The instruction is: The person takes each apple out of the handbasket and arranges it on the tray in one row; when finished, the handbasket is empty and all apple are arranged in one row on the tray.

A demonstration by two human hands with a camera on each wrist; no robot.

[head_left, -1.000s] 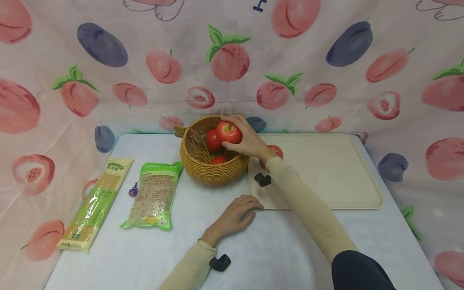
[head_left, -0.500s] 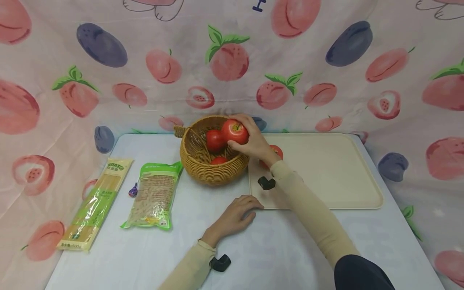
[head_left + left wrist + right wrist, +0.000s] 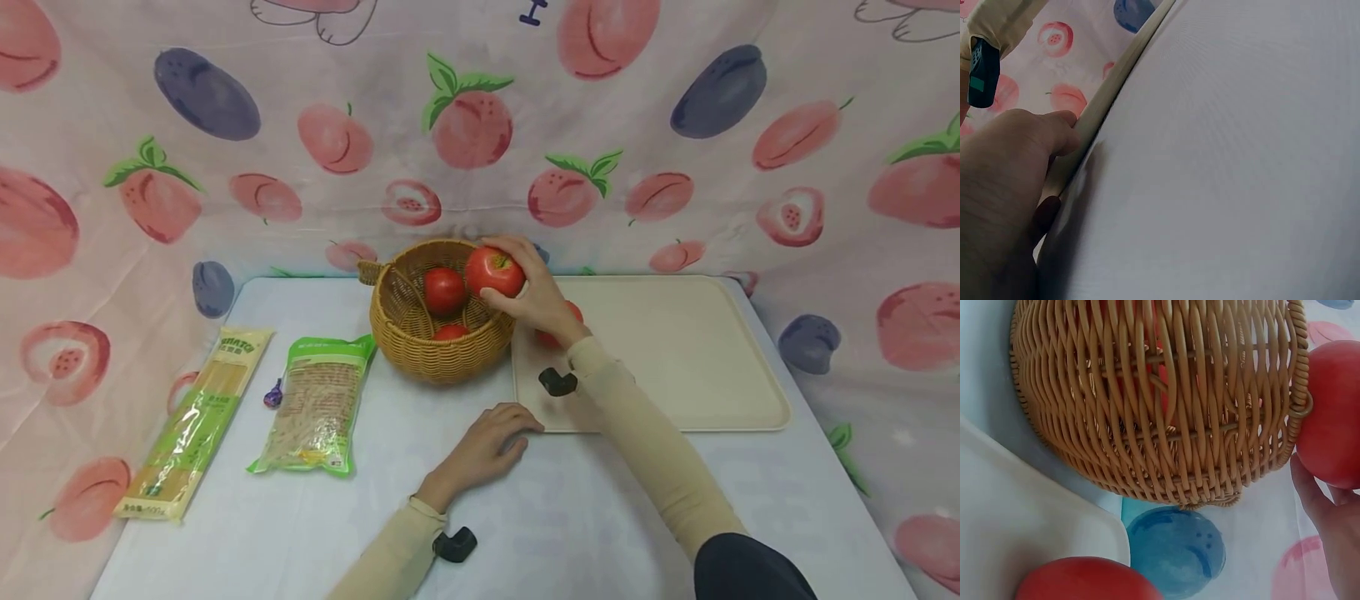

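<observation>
My right hand (image 3: 538,298) grips a red apple (image 3: 495,272) by its side, at the right rim of the wicker basket (image 3: 420,350). In the right wrist view the held apple (image 3: 1336,419) is level with the basket rim, beyond the woven wall. Two more red apples, one upper (image 3: 444,291) and one lower (image 3: 452,332), show inside the basket. Another apple (image 3: 574,313) lies on the cream tray (image 3: 690,358), partly hidden by my right wrist. My left hand (image 3: 480,450) rests on the table, relaxed fingers touching the tray's near-left corner.
Left of the basket lies a green-edged clear bag (image 3: 318,408) of pale dry food. A small purple wrapped lollipop (image 3: 274,395) is beside it. Farther left is a long pack of noodles (image 3: 198,425). A fruit-print cloth (image 3: 465,192) hangs behind the white table (image 3: 262,542).
My right hand has lifted the apple from over the basket's middle and carried it rightward to the rim, away from the apples inside. The left hand has stayed still.
</observation>
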